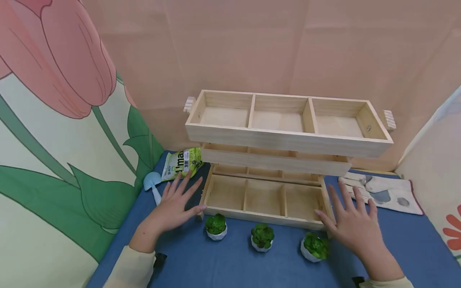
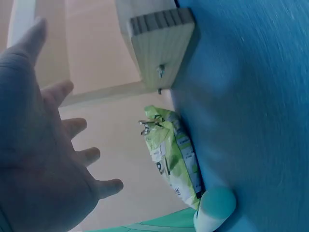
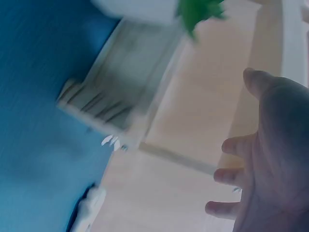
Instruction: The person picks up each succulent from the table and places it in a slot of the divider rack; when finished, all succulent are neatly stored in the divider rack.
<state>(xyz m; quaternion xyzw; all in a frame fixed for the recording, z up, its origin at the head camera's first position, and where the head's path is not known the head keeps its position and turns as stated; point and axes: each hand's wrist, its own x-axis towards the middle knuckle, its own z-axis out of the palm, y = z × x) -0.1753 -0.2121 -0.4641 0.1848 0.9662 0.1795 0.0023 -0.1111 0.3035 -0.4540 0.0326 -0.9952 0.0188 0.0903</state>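
A tiered wooden planter stand (image 1: pixel 288 140) with divided trays stands on the blue cloth. My left hand (image 1: pixel 176 208), fingers spread, hovers by the left end of its lowest tray (image 1: pixel 264 196). Opposite it, my right hand (image 1: pixel 354 224) is spread over the right end of that tray. Neither hand holds anything. Three small potted succulents stand in a row before the stand: left (image 1: pixel 216 227), middle (image 1: pixel 262 237) and right (image 1: pixel 314 247). In the left wrist view the fingers of the left hand (image 2: pixel 43 150) are apart from the stand's ridged wooden foot (image 2: pixel 159 43).
Behind the left hand lie a green-and-white printed bag (image 1: pixel 182 163) and a light blue scoop (image 1: pixel 153 184). To the right of the stand are patterned white gloves (image 1: pixel 387 192). A pink curtain (image 1: pixel 252 48) hangs behind, and a flower-printed cloth (image 1: pixel 104 152) flanks the left side.
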